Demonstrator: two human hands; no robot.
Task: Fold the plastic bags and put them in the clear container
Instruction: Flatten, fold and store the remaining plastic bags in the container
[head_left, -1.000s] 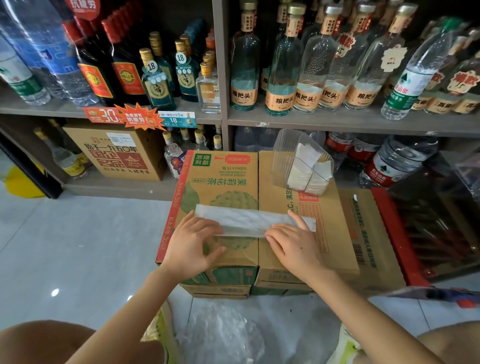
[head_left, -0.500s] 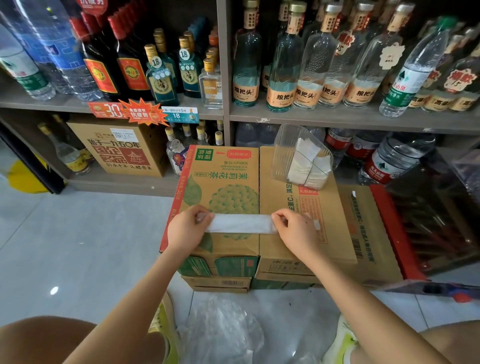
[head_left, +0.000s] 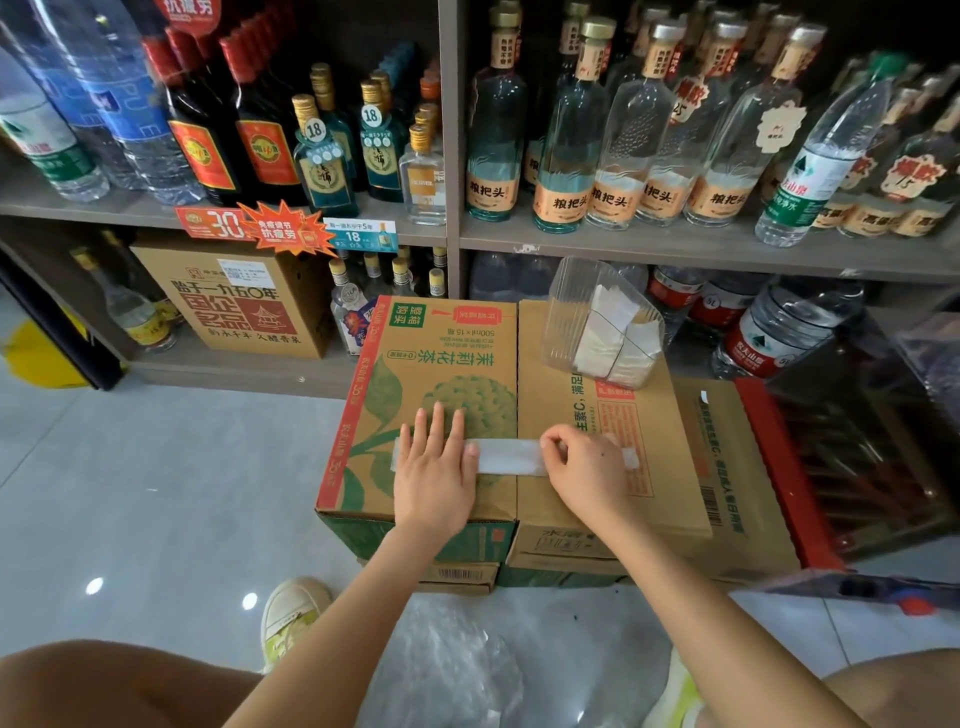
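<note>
Now, head view: I look down on two cartons pushed side by side on the floor, in front of a shelf (head_left: 675, 247) of bottles.
Plastic bag (head_left: 509, 456): folded into a long, narrow white strip. It lies flat across both carton tops and spans the seam between them. Its left end shows past my left hand and its right end past my right hand.
Left hand (head_left: 434, 467): palm down on the left part of the strip, over the green carton (head_left: 431, 364). The fingers (head_left: 435, 426) are straight and close together, pressing the bag flat.
Right hand (head_left: 584, 475): on the right part of the strip, over the brown carton (head_left: 654, 415). The fingers (head_left: 558, 441) are curled, and the thumb and fingertips pinch the strip.
Clear container (head_left: 566, 312): stands on the far end of the brown carton, well apart from both hands. It holds folded white bags (head_left: 608, 338).
Loose bags (head_left: 452, 660): a crumpled heap of clear plastic on the tiled floor between my knees, in front of the cartons.
Shoe (head_left: 288, 616): pale, with yellow-green trim, on the floor left of the heap.
Red crate (head_left: 779, 467): just right of the brown carton.
</note>
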